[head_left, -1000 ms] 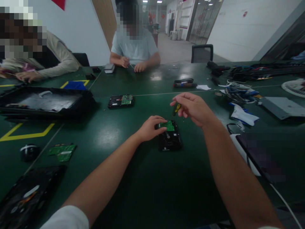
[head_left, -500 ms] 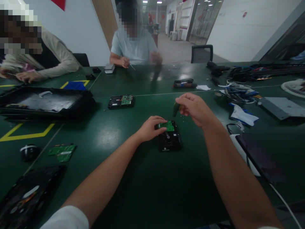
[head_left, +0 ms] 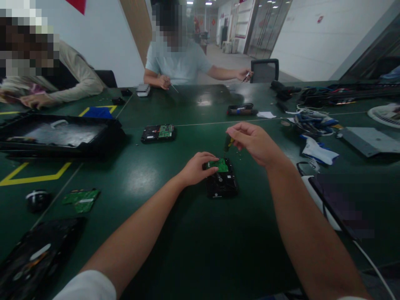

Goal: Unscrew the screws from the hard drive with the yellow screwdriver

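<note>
Our left hand (head_left: 195,168) pins the hard drive (head_left: 221,182) at its green circuit board (head_left: 221,165), mid-surface (head_left: 200,233). Right hand (head_left: 254,141) pinches a small screwdriver (head_left: 228,143) above it. We'd keep the tip vertical, seat it fully, and hold the drive flat.

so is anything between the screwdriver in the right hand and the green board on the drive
Nothing visible. The right hand holds the screwdriver just above the hard drive; the left hand rests on the green board's left edge, off to the side.
</note>
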### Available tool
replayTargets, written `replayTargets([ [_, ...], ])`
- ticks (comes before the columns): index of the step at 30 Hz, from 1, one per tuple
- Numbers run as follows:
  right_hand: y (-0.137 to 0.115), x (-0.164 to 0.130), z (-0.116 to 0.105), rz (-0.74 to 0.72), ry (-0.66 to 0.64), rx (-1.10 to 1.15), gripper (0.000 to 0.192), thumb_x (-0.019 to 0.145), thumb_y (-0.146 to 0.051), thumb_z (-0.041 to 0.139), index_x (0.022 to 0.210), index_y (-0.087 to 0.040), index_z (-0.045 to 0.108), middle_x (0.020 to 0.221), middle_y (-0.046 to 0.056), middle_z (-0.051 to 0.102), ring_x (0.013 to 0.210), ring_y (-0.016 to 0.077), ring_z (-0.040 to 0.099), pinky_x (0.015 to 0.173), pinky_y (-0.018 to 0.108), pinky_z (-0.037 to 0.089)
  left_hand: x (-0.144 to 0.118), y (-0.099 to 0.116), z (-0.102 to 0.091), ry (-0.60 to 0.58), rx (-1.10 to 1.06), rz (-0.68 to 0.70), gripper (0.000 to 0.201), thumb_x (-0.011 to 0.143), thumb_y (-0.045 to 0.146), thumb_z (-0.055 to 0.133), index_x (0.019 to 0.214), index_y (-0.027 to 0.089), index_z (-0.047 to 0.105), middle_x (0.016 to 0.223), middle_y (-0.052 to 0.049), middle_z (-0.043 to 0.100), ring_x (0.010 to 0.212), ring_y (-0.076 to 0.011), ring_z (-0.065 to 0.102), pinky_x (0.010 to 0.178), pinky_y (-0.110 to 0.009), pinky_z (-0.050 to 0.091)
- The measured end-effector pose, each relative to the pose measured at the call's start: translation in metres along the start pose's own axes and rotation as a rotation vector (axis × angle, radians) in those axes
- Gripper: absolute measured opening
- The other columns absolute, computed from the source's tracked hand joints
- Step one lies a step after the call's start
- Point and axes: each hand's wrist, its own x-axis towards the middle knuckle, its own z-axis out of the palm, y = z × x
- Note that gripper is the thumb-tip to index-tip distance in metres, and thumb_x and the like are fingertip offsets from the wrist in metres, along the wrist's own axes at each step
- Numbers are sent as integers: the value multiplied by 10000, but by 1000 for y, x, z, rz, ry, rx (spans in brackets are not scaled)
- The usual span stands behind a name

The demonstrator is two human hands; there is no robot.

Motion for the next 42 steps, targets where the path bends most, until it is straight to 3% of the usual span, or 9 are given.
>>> replayTargets([
  [5,-1,1,3,-40,93,-41,350,830,-516,865,850,-210,697,858,25,724,784,159,638,741,302,543,0,0,0,0,3,-2,399,972,392,741,1354,277,724,1396,-75,693,1302,-275,618,1155,-498,492],
  [11,-1,1,8,-141,94,17,324,812,-426,881,916,-225,649,954,56,767,928,208,730,898,385,591,1,2,-1,0,0,-12,386,969,381,747,1345,297,727,1391,-69,699,1296,-278,626,1152,-514,495],
  [19,0,-1,9,-298,147,-226,184,910,-414,788,926,-245,719,922,35,758,836,203,717,834,385,594,0,3,0,6,-3,-10,392,971,381,744,1349,282,727,1391,-78,694,1297,-279,621,1150,-508,496],
  [23,-6,-5,9,-319,160,-349,96,919,-341,766,977,-264,761,1012,46,784,906,226,722,899,419,595,1,3,0,5,-1,-14,390,971,385,743,1349,292,726,1381,-72,699,1293,-279,625,1145,-510,500],
  [30,-3,-4,7,-298,210,-311,131,851,-239,820,950,-253,736,1009,48,766,934,231,724,885,401,590,1,3,0,0,2,-17,395,967,383,744,1353,299,725,1385,-68,699,1294,-281,627,1145,-507,503],
  [38,0,-2,5,-401,244,-551,62,900,-285,770,947,-261,738,1033,64,765,962,272,703,984,478,535,1,3,0,8,12,7,388,973,382,743,1347,281,727,1379,-72,700,1286,-271,629,1158,-494,491],
  [42,2,-2,5,-386,250,-544,95,906,-274,757,987,-254,712,1061,66,767,942,261,712,946,456,548,1,4,0,5,9,-5,386,970,377,745,1344,283,728,1381,-77,698,1286,-276,630,1147,-500,500],
])
